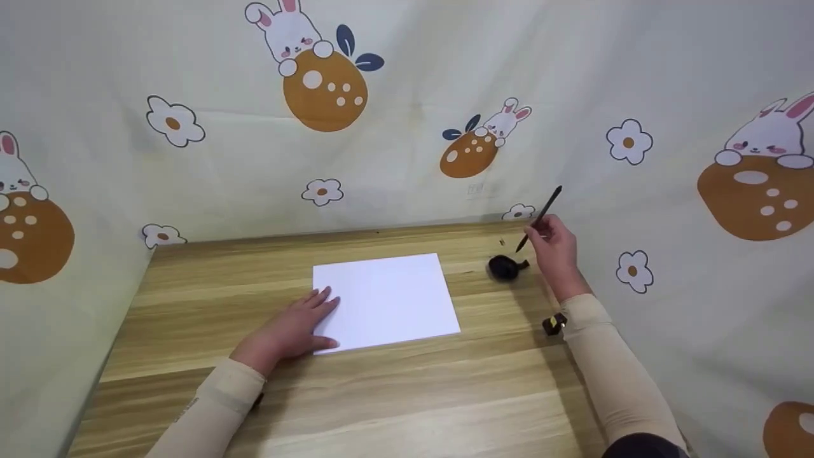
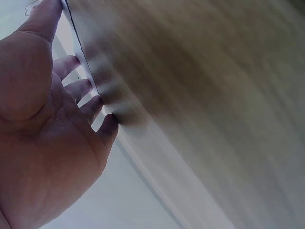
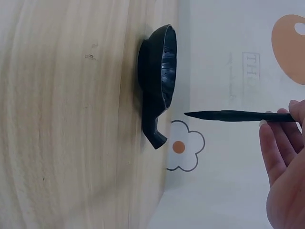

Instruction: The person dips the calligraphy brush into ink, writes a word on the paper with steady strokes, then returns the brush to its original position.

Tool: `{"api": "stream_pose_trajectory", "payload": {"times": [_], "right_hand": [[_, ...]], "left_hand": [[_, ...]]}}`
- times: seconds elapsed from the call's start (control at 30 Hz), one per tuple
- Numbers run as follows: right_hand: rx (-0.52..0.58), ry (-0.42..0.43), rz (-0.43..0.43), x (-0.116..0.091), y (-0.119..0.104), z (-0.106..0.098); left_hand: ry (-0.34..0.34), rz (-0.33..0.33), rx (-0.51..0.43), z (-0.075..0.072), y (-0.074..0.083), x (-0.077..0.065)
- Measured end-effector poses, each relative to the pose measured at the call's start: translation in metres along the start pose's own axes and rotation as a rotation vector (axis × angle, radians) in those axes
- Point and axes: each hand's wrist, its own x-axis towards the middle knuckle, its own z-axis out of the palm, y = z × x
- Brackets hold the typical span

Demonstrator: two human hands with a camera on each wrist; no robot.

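A white sheet of paper [image 1: 388, 302] lies on the wooden table. Over its left edge my left hand [image 1: 296, 327] rests with fingers spread; in the left wrist view those fingertips [image 2: 110, 125] touch down along the edge. To the right stands a small black ink dish [image 1: 503, 268] with a short bent handle; the right wrist view shows its hollow, dark, glossy bowl [image 3: 168, 71]. Beyond that dish, my right hand [image 1: 558, 254] pinches a dark calligraphy brush [image 3: 228, 116] by its shaft. The brush's pointed tip hangs above the dish, apart from it.
The wooden table [image 1: 407, 401] meets a patterned cloth [image 1: 394, 159] at the back and on both sides. The right-hand cloth runs close beside my right forearm. A small dark mark [image 1: 502, 242] shows on the table behind the dish.
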Motion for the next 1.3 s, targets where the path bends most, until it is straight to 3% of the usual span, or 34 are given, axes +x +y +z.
{"api": "stream_pose_trajectory", "payload": {"times": [0.13,0.33,0.5,0.67,1.0,1.3], "right_hand": [[0.044,-0.005,-0.007,-0.005,-0.006,0.002],[0.204,0.02,-0.074,-0.012,-0.023,0.012],[0.363,0.002,-0.101,-0.018,-0.044,0.034],[0.436,-0.077,-0.103,-0.025,-0.064,0.064],[0.511,-0.29,-0.099,-0.044,-0.102,0.134],[0.349,-0.388,-0.171,-0.057,-0.129,0.192]], "left_hand": [[-0.01,-0.004,0.002,-0.001,0.001,0.002],[-0.02,-0.004,0.033,-0.004,0.004,0.008],[-0.029,-0.006,0.036,-0.005,0.005,0.01],[-0.031,-0.005,0.042,-0.005,0.005,0.01],[-0.01,0.015,0.033,0.0,0.0,0.006],[-0.033,-0.035,0.023,0.002,-0.003,0.002]]}}
